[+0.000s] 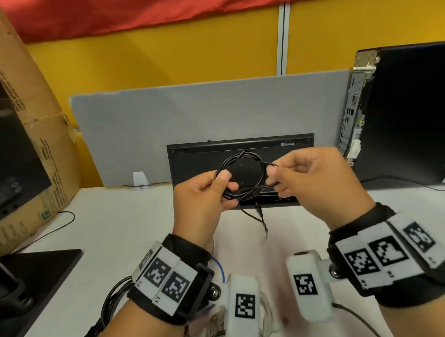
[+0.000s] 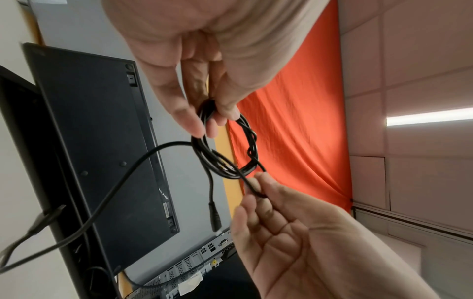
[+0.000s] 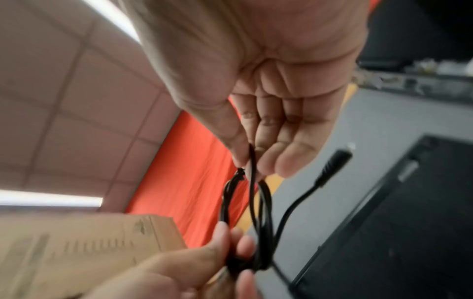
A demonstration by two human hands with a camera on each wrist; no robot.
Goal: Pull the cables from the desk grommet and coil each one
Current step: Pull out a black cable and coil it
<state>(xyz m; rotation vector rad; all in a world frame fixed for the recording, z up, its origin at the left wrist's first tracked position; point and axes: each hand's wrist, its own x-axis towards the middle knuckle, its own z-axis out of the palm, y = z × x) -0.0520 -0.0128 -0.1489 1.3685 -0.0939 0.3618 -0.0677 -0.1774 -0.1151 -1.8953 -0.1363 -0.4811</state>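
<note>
A thin black cable [image 1: 242,159] is wound into a small coil and held up above the white desk [image 1: 131,226]. My left hand [image 1: 226,185] pinches the coil's left side between thumb and fingers. My right hand [image 1: 272,177] pinches a strand on the coil's right side. The cable's loose end hangs below, ending in a black plug [image 1: 264,227]. In the left wrist view my left hand [image 2: 210,119] grips the coil [image 2: 252,139], with the plug [image 2: 214,220] dangling. In the blurred right wrist view my right hand [image 3: 249,161] pinches one strand of the coil [image 3: 262,210]. No grommet is in view.
A black keyboard [image 1: 241,147] leans bottom-out against the grey divider [image 1: 187,118] just behind the coil. A computer tower [image 1: 408,110] stands at the right, a cardboard box [image 1: 39,122] at the left. A black monitor base [image 1: 40,278] and more cables [image 1: 112,300] lie near the front edge.
</note>
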